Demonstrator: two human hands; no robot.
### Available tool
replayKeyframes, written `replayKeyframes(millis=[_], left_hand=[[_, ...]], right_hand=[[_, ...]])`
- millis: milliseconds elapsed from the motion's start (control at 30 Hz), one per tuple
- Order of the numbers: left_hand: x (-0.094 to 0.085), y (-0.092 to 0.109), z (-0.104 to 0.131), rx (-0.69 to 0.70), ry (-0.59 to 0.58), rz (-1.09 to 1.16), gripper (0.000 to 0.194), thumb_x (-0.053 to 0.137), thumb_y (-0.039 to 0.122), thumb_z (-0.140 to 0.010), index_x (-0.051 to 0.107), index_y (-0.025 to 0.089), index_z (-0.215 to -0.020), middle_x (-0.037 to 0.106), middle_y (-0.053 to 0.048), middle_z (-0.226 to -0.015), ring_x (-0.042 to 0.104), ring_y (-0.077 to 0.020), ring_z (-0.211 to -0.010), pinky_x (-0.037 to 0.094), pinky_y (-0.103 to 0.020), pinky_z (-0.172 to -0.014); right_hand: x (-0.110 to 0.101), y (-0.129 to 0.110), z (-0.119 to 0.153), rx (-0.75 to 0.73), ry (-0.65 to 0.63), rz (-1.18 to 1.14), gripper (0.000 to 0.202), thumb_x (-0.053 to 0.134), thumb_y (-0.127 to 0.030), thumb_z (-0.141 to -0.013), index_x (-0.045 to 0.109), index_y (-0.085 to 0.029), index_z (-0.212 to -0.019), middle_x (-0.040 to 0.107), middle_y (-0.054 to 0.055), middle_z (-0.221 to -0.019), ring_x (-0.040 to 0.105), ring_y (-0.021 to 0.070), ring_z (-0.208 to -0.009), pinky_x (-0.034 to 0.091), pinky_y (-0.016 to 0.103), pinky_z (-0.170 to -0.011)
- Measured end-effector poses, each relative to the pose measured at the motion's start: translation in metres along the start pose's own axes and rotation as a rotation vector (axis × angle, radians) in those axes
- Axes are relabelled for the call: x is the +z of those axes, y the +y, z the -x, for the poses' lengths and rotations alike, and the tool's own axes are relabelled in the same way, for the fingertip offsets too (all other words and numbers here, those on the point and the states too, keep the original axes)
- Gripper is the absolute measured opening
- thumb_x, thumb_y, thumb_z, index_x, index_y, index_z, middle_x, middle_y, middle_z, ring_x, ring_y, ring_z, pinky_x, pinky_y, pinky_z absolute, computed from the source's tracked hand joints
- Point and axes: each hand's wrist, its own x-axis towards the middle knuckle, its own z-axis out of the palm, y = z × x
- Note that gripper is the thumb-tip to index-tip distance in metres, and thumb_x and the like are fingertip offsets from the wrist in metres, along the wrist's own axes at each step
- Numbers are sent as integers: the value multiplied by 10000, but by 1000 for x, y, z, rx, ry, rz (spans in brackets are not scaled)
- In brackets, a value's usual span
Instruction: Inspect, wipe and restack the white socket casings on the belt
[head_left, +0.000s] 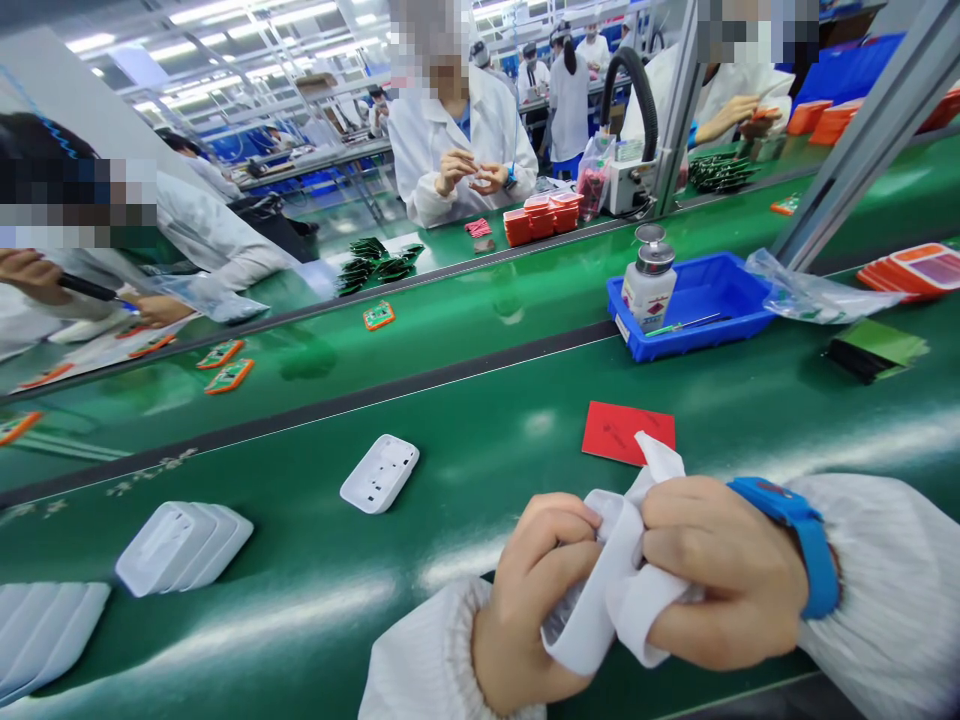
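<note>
Left hand (532, 605): yours, fingers curled inward, gripping the left part of a white cloth (598, 600). Right hand (724, 575): yours, fingers folded closely over the cloth's right part, blue band (817, 560) at the wrist. Cloth: one, looped and folded between your two hands, above the green bench (465, 430); a tip stood up beyond your right fingers. Whether it wrapped anything, you could not tell from this view.

Red card (615, 430): one, flat, just beyond your hands, partly covered by the cloth's tip.

Blue tray (705, 336): one, farther off; it held a bottle (648, 292) with a metal top, upright, and a slim tool, lying down.

Clear bag (817, 290): one, crumpled, against the tray's right end. Dark films (874, 350): a small pile, right of the tray.

White shell (380, 474): one, alone, left of your hands. Shell stacks: two, farther left, leaning in rows.
</note>
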Motion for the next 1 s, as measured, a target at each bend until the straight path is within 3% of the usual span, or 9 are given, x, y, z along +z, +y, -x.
replayKeyframes(millis=[133,533,667,867,1000], left_hand=[[0,-1,1,8,1,17,338,595,144,-742,530,168,-1072,516,-88,-881,510,-224,-891,469,-409,-781],[-1,-2,1,36,-12,5,376,608,142,-708,514,162,-1071,510,-87,-885,517,-220,-883,474,-396,-775],[0,-2,1,45,3,16,352,599,147,-721,519,158,-1063,509,-87,-879,515,-219,-879,469,-393,-769],[0,-1,1,25,-5,32,364,597,126,-710,513,161,-1063,503,-84,-887,507,-219,-897,455,-390,-791],[0,-1,3,10,-15,47,388,599,104,-695,511,164,-1069,497,-83,-891,500,-217,-907,448,-388,-806]], right_hand=[[-1,0,-2,-22,41,-12,338,368,-107,-929,529,-203,-649,380,-25,-571,311,138,-466,166,290,-461],[-3,-1,-2,70,-66,-110,324,298,-153,-961,553,-208,-768,389,-28,-585,319,147,-481,195,284,-473],[-3,-3,-3,147,-66,-134,340,308,-169,-958,539,-200,-711,349,-32,-569,286,148,-474,187,286,-462],[-3,-4,-1,70,-46,-100,314,330,-142,-943,556,-215,-738,390,-26,-591,308,148,-491,180,285,-478],[-3,-4,-2,145,-47,-149,357,307,-183,-978,540,-200,-707,370,-30,-582,321,140,-488,197,282,-469]])
